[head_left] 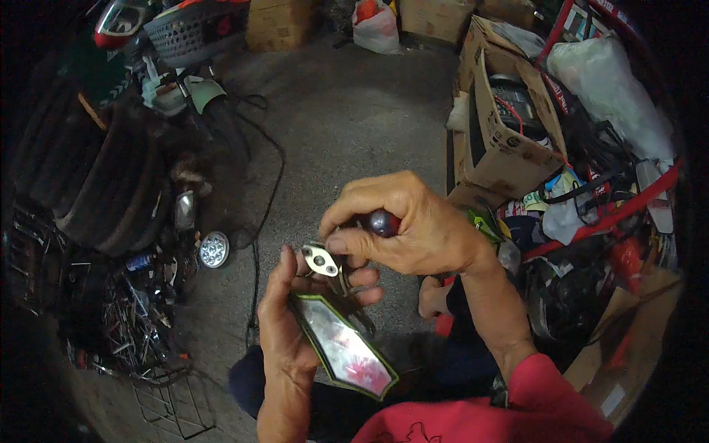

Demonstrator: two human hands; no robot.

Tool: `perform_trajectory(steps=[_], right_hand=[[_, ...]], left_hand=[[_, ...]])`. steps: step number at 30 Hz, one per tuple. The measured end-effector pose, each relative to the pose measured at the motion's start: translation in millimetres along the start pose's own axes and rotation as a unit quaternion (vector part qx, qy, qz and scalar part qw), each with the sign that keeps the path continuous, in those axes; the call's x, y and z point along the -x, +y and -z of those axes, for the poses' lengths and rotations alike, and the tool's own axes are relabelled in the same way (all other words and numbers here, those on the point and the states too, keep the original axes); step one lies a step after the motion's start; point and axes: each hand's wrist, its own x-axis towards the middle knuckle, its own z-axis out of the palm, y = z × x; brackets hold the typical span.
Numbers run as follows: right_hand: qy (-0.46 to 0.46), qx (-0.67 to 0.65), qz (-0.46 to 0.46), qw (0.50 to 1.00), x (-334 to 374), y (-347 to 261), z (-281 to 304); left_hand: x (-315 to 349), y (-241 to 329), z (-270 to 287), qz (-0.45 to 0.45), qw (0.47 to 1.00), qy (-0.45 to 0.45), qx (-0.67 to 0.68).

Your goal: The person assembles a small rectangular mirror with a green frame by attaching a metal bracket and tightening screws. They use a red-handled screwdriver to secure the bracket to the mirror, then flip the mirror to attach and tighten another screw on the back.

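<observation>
My left hand (pixel 288 332) is closed around a mirror (pixel 347 347), a long angular glass with a green-edged dark frame, like a motorcycle's rear-view mirror. At the mirror's upper end sits a pale oval metal plate (pixel 321 261) with a central hole and two dark fasteners. Just above it, my right hand (pixel 413 229) is closed around a tool with a dark red, round-ended handle (pixel 383 222), like a screwdriver's. The tool's shaft is hidden by the fingers. My right thumb and forefinger are at the plate's upper edge.
Loose hand tools (pixel 129 317) and a round lamp (pixel 213 249) lie at the left, below stacked tyres (pixel 111 177). A black cable (pixel 277 177) runs along the floor. At right stands an open cardboard box (pixel 509 159) beside a red metal frame (pixel 635 210) and bags.
</observation>
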Motion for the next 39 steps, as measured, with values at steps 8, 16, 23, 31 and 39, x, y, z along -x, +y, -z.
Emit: perform_trajectory(steps=[8,16,23,31,39], right_hand=[[0.072,0.059,0.029,0.995,-2.5,-11.4,8.7],[0.053,0.044,0.070,0.995,2.5,-11.9,12.7],[0.081,0.042,0.026,0.996,0.2,-14.2,14.4],[0.068,-0.016,-0.002,0.998,7.9,-21.0,25.9],[0.011,0.024,-0.054,0.998,2.1,-19.8,21.6]], left_hand=[[8.3,-8.8,-4.1,-0.021,0.995,-0.045,-0.086],[12.9,-11.4,-11.0,-0.059,0.990,0.015,-0.128],[13.8,-12.8,-14.0,-0.029,0.988,-0.019,-0.151],[13.9,-8.5,1.0,-0.042,0.998,-0.031,-0.018],[13.7,-12.1,-8.7,-0.050,0.996,0.003,-0.068]])
